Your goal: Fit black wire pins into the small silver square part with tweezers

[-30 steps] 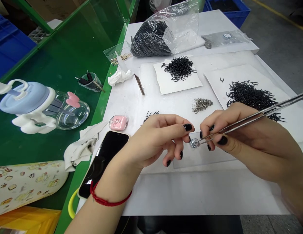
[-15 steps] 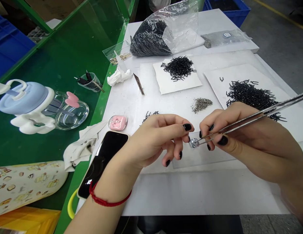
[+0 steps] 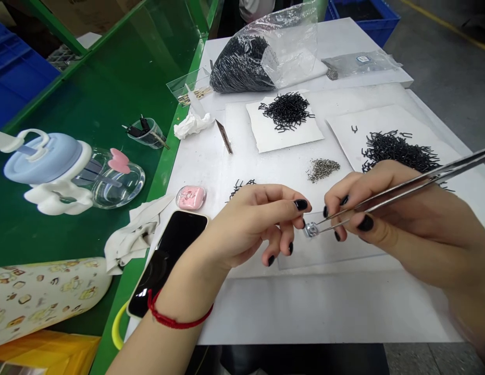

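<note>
Tweezers [image 3: 433, 179] in the right hand [image 3: 406, 224], and there's a small shift right there: that hand has eased back along the steel, away from the work, while the tips stay put on a small silver metal fitting [image 3: 311, 229]. The right thumb and fingers are closed around the tweezers, gripping them like a pen, and the points sit right at the fitting, too fine to tell whether they're biting on it.

Over on the other side, the left hand [image 3: 246, 221] has thumb and forefinger pressed together at the fitting's edge, pinching it up just above a clear plastic sheet [image 3: 328, 250], with the remaining fingers curled below.

Just past the right fingers, a heap of black wire pins [image 3: 398, 151] spreads over a white sheet [image 3: 383, 122]. Beyond the fingertips lie a small pile of grey granules [image 3: 323, 170] and a second pin heap [image 3: 286, 111]. Behind the left fingers, a black phone [image 3: 168, 260] lies face up.
</note>
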Tool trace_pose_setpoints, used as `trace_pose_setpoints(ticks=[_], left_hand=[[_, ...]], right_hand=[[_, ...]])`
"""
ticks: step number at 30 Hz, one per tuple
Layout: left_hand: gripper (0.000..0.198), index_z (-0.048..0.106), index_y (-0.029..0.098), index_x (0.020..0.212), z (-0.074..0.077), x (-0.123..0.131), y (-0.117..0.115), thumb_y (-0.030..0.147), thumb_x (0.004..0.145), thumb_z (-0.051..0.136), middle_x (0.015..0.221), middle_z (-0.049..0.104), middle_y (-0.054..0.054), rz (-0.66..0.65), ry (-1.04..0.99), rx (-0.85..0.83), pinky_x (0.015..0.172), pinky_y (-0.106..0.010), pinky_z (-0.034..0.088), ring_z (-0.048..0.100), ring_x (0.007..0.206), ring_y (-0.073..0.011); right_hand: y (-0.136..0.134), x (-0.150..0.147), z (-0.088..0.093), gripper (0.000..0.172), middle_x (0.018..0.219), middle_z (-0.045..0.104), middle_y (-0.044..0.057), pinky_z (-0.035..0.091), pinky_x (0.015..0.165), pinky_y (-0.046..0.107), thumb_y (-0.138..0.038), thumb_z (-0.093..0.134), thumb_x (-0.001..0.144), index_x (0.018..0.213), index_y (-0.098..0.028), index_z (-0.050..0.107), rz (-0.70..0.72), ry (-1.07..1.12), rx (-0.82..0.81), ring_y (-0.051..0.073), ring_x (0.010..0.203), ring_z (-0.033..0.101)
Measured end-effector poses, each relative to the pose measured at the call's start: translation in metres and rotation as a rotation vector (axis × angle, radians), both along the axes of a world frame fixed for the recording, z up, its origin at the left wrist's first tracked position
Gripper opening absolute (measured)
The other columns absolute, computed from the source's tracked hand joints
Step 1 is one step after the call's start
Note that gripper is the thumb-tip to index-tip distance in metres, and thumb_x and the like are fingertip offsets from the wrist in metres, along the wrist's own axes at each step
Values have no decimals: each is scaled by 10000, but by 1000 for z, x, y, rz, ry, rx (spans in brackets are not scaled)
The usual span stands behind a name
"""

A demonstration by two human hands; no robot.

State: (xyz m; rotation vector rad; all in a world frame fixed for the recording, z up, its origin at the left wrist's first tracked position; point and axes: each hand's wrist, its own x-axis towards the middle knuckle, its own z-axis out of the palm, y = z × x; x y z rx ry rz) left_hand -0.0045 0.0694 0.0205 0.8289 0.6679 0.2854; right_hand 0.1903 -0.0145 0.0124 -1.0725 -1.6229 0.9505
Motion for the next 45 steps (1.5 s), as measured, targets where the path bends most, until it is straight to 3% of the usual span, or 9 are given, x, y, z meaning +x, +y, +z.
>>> trace_pose_setpoints(ticks=[4, 8, 11, 15, 19, 24, 27, 37, 45], left_hand=[[64, 618, 125, 698, 1, -4, 2, 147, 758, 625, 593, 624, 41, -30, 4, 25, 235, -96, 276, 509, 325, -30], [68, 634, 112, 684, 8, -19, 7, 168, 719, 651, 560, 627, 21, -170, -44, 78, 233, -123, 191, 444, 272, -21], [49, 636, 112, 684, 10, -29, 10, 152, 687, 665, 559, 629, 18, -291, -80, 139, 247, -141, 222, 442, 274, -31], [99, 616, 107, 766, 5, -31, 11, 185, 815, 652, 606, 615, 36, -418, -19, 250, 303, -141, 299, 420, 326, -19], [205, 612, 113, 980, 6, -29, 9, 309, 938, 568, 782, 632, 3, -382, 203, 453, 475, -188, 483, 552, 535, -64], [297, 579, 144, 1155, 8, -45, 9, 341, 935, 559, 1115, 625, -83, -46, 608, 842, 796, -388, 559, 637, 936, -195], [296, 580, 166, 1178, -3, -57, 3, 324, 927, 571, 1224, 588, -98, 87, 809, 1041, 895, -443, 525, 602, 1056, -227], [285, 584, 158, 1167, -36, -53, -7, 321, 933, 566, 1173, 613, -91, 155, 981, 1275, 849, -413, 548, 627, 993, -206], [307, 572, 152, 1183, -15, -56, -6, 327, 930, 569, 1172, 611, -92, 122, 1031, 1283, 842, -417, 550, 629, 991, -210]], right_hand=[[12, 4, 6, 64, 897, 617, 14, 508, 545, 289, -231, 602, 870, 917, -259, 569, -201, 161, 14, 121, 636, 606], [55, -12, 18, 150, 910, 630, 19, 500, 520, 249, -319, 640, 850, 909, -220, 545, -225, -21, -46, 91, 597, 588], [91, -34, 25, 264, 854, 613, 13, 484, 518, 215, -372, 615, 870, 980, -137, 562, -164, -234, -117, 69, 597, 548], [119, -58, 29, 280, 1020, 627, 58, 548, 765, 331, -370, 539, 919, 1065, -138, 597, -144, -452, -140, 141, 871, 614], [127, -67, 25, 319, 1145, 605, 82, 536, 856, 393, -373, 543, 915, 1143, -153, 580, -83, -567, -193, 181, 993, 607], [118, -48, 23, 309, 1156, 602, 84, 540, 852, 385, -361, 547, 915, 1149, -162, 579, 15, -615, -274, 174, 989, 607], [98, -25, 27, 310, 1166, 598, 87, 540, 850, 376, -368, 524, 926, 1169, -180, 570, -81, -582, -276, 166, 977, 606], [43, 20, 14, 295, 1026, 634, 60, 541, 809, 355, -394, 531, 920, 1079, -155, 600, -129, -399, -238, 147, 888, 618], [31, 26, -10, 350, 908, 626, 36, 534, 702, 304, -448, 496, 930, 1058, -138, 592, -157, -162, -170, 115, 753, 599]])
